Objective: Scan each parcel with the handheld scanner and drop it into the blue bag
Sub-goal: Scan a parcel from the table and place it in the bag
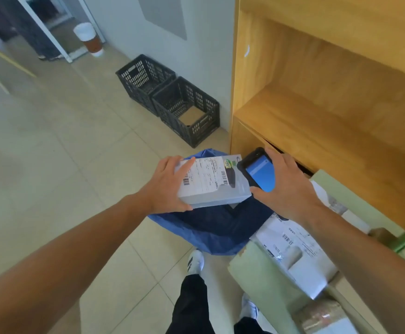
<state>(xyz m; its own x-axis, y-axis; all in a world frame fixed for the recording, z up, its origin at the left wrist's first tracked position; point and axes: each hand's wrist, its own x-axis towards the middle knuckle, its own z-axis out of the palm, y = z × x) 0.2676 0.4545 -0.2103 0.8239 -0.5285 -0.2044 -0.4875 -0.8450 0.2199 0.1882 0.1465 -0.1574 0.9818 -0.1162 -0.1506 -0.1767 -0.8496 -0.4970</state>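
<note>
My left hand (166, 186) grips a grey boxed parcel (217, 189) by its left end, label and barcodes facing up. The parcel hangs level above the open mouth of the blue bag (211, 230), which stands on the floor. My right hand (286, 186) holds the black handheld scanner (258, 172), its blue screen lit, right beside the parcel's right end. More parcels lie at my lower right: a white mailer with a label (293, 251) and a brown taped package (322, 314).
A green cardboard box (264, 278) holds the waiting parcels at the lower right. Wooden shelving (329, 104) rises on the right. Two black plastic crates (172, 97) stand against the wall beyond the bag. My feet (195, 261) are just behind the bag on the tiled floor.
</note>
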